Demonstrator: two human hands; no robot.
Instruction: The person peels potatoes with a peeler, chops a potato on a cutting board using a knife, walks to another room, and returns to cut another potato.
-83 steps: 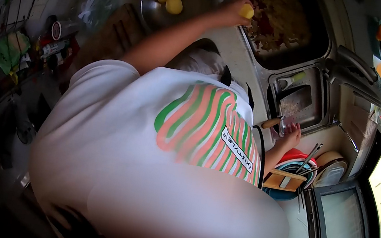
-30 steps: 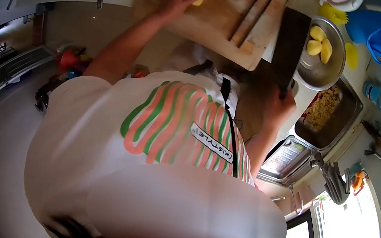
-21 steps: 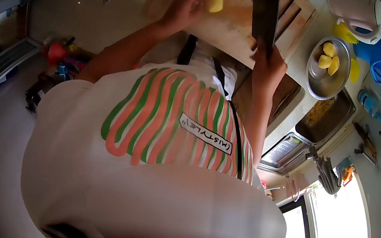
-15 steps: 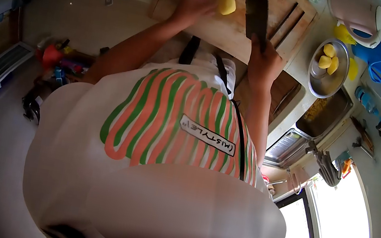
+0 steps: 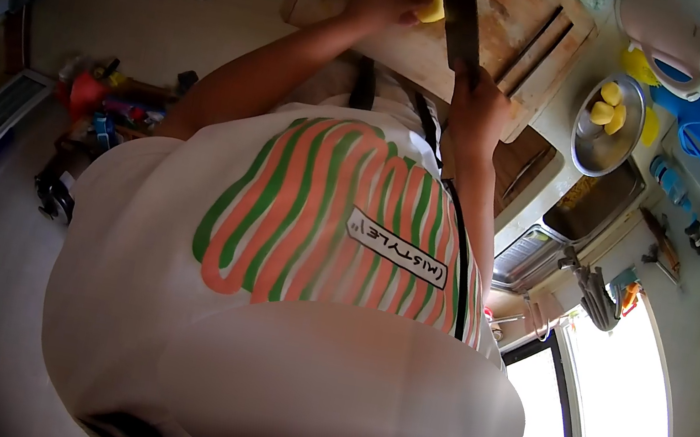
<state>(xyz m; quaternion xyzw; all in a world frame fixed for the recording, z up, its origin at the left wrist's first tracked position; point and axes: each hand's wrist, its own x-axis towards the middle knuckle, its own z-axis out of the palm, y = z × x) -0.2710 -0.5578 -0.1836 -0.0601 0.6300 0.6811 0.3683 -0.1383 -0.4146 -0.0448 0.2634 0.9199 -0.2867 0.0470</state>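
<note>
Board [image 5: 505, 22]: matt wood, worn as we see it;
Knife [image 5: 458, 16]: dull metal;
Bowl [image 5: 597, 154]: glossy metal;
Shirt [image 5: 149, 259]: matt cloth

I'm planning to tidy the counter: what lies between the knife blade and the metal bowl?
The head view shows part of the cutting board, with two dark strips, then some counter between the knife blade and metal bowl.

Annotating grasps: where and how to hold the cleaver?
Best by the handle end, probably, coming from the person's own side: the blade of the cleaver points away from the body over the cutting board, leaving that end nearest. The right hand grips there.
</note>
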